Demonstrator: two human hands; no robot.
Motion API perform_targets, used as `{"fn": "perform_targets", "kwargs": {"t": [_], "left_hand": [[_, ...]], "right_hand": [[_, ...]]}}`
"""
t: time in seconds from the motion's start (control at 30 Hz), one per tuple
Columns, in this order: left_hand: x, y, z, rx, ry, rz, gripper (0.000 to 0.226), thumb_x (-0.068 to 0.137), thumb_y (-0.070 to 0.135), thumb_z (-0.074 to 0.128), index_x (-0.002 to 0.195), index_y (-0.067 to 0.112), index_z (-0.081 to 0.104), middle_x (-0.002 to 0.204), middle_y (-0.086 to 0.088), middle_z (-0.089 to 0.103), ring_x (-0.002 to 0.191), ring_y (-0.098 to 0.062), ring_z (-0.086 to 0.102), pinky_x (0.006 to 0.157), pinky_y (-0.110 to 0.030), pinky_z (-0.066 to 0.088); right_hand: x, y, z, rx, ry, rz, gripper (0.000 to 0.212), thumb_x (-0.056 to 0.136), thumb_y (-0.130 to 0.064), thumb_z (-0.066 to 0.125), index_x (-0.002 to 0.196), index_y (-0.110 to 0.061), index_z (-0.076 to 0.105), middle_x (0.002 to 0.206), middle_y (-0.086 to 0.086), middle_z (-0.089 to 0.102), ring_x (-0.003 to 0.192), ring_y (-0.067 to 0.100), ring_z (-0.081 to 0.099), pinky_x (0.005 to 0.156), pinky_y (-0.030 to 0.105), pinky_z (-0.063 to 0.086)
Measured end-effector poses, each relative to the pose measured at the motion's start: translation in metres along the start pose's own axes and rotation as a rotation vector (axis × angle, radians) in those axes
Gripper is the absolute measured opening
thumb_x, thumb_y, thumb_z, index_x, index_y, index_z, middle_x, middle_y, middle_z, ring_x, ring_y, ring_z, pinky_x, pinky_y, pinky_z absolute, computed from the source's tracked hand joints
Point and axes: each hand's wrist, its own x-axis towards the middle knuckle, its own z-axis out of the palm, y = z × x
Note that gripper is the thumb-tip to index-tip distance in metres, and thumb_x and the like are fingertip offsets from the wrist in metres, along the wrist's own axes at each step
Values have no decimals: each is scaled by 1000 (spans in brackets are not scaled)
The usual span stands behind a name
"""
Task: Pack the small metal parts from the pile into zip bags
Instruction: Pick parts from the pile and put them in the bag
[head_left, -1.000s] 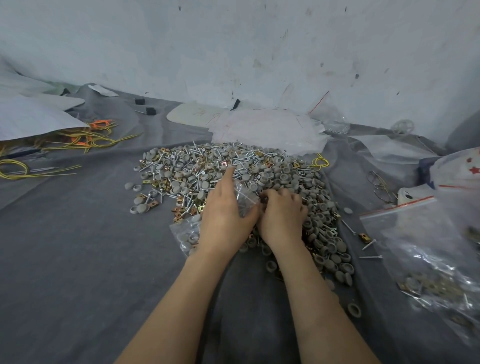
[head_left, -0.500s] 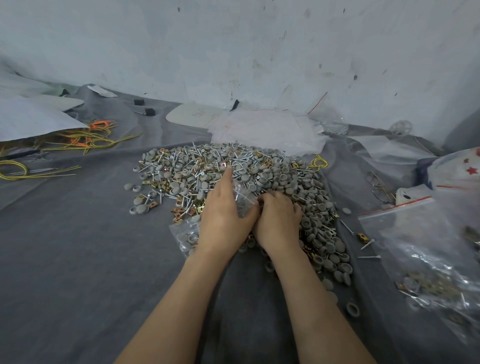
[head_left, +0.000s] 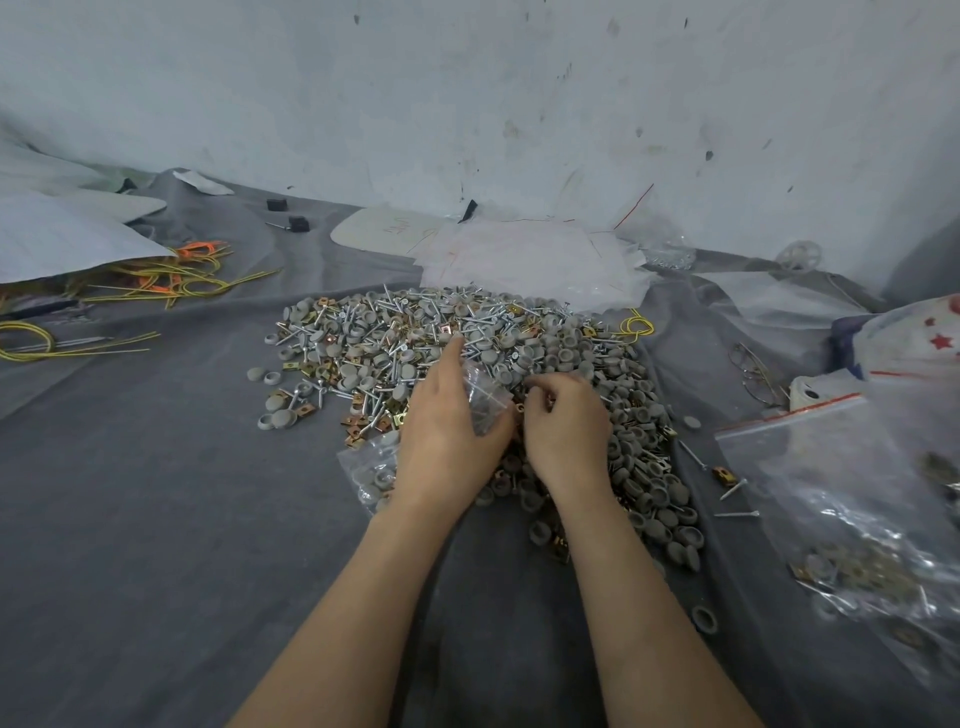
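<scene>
A broad pile of small parts (head_left: 519, 353), grey caps, screws and brass clips, lies on the grey cloth. My left hand (head_left: 447, 436) holds a small clear zip bag (head_left: 374, 467) at the pile's near edge; the bag's mouth (head_left: 485, 400) shows between thumb and forefinger, and several grey caps lie in its lower part. My right hand (head_left: 566, 431) sits just right of the bag mouth with fingers curled down into the pile; whatever they pinch is hidden.
A large zip bag with a red strip (head_left: 857, 514) holding parts lies at the right. Loose screws (head_left: 732, 488) lie beside it. Empty clear bags (head_left: 535, 265) are stacked behind the pile. Yellow wires (head_left: 156, 286) and white sheets (head_left: 62, 239) lie at the left. A wall stands behind.
My right hand has shifted slightly toward the bag mouth, fingers working in the pile. My left hand and the bag stay in place.
</scene>
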Motion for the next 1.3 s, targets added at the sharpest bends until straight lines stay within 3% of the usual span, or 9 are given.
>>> {"fn": "perform_targets", "kwargs": {"t": [0.17, 0.3, 0.47, 0.67, 0.87, 0.97, 1.1, 1.2, 1.3], "left_hand": [[0, -1, 1, 9, 12, 17, 83, 83, 29, 70, 149, 15, 22, 140, -8, 45, 124, -25, 44, 101, -42, 41], [0, 0, 0, -11, 16, 31, 82, 84, 27, 69, 149, 12, 22, 144, -9, 42, 128, -25, 41, 103, -39, 38], [-2, 3, -2, -54, 25, 44, 82, 85, 25, 68, 150, 10, 20, 146, -11, 39, 132, -24, 39, 106, -40, 37], [-1, 1, -3, -53, 98, 55, 86, 85, 22, 67, 151, 10, 14, 151, -8, 30, 137, -17, 27, 102, -21, 22], [5, 4, -15, -71, 52, 80, 103, 77, 39, 72, 151, 12, 6, 138, -7, 33, 128, -21, 35, 110, -46, 32], [12, 4, -40, -252, -66, 7, 109, 70, 56, 74, 151, 26, 7, 143, -1, 33, 128, -15, 41, 106, -41, 41], [24, 6, -68, -605, -16, -49, 62, 86, 33, 67, 139, 19, 39, 112, 10, 60, 86, 1, 65, 67, -12, 50], [33, 13, -78, -579, 71, -20, 12, 91, 24, 61, 103, 23, 62, 85, 12, 70, 72, 3, 64, 64, -10, 47], [34, 29, -83, -538, 54, 58, 11, 92, 18, 60, 85, 25, 63, 73, 17, 69, 69, 3, 62, 66, -12, 48]], "right_hand": [[4, -6, -8, 563, -13, 57, 22, 94, -11, 51, 101, -18, 71, 97, -7, 70, 93, 3, 64, 87, 22, 49], [1, -13, -11, 655, -146, -70, 23, 94, -15, 54, 88, -29, 72, 81, -21, 70, 80, -10, 63, 69, 6, 45], [-6, -18, -11, 496, -231, -224, 22, 95, -28, 54, 81, -24, 70, 81, -7, 71, 82, 6, 65, 77, 24, 51], [-5, -17, -12, 441, -289, -221, 29, 92, -44, 55, 76, -23, 68, 79, -17, 64, 81, -6, 57, 74, 18, 40], [3, -28, -20, 331, -432, -140, 17, 88, -29, 65, 73, -33, 60, 91, -13, 59, 84, 0, 53, 71, 19, 38], [9, -41, -32, 399, -368, -137, 15, 88, -25, 64, 77, -34, 59, 98, -14, 60, 91, 0, 55, 81, 22, 43], [13, -55, -49, 501, -286, -168, 12, 87, -23, 66, 81, -32, 61, 117, -7, 62, 97, 19, 63, 90, 35, 51], [12, -57, -62, 543, -245, -234, 15, 86, -20, 68, 80, -32, 62, 112, -19, 61, 84, 2, 64, 70, 8, 48], [12, -57, -76, 570, -199, -243, 20, 88, -14, 65, 79, -31, 61, 101, -22, 63, 77, -12, 61, 65, 3, 45]]}}
